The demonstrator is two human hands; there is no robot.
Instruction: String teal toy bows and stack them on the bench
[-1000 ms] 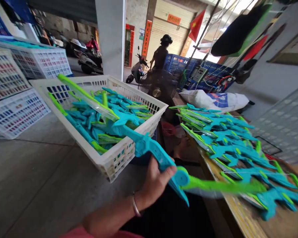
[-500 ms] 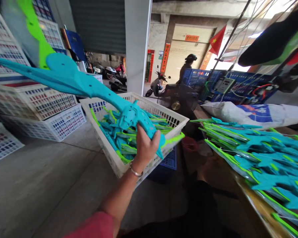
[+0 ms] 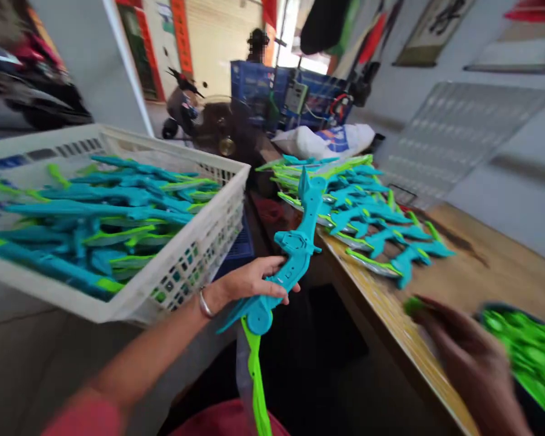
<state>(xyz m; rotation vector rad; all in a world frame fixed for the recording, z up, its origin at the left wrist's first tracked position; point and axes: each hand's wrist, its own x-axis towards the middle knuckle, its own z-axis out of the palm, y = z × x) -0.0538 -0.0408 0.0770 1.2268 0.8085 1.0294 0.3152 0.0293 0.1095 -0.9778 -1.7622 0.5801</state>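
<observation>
My left hand (image 3: 249, 281) is closed around the middle of a teal toy bow (image 3: 295, 248) with a bright green limb hanging down from it (image 3: 257, 381). The bow is held between the white basket (image 3: 200, 242) and the table edge. My right hand (image 3: 463, 357) is blurred at the lower right over the wooden table (image 3: 481, 266), pinching a small green piece (image 3: 412, 304). Beside it lies a dark container of green parts (image 3: 527, 351).
The white basket on my left holds several teal and green bows (image 3: 95, 212). A pile of the same bows (image 3: 358, 212) lies on the table. Farther back stand blue crates (image 3: 272, 85), a scooter (image 3: 186, 112), a white sack (image 3: 322, 139) and a person.
My left hand has brought the bow from over the basket down toward the table edge. The view has swung right, and my right hand has come into sight.
</observation>
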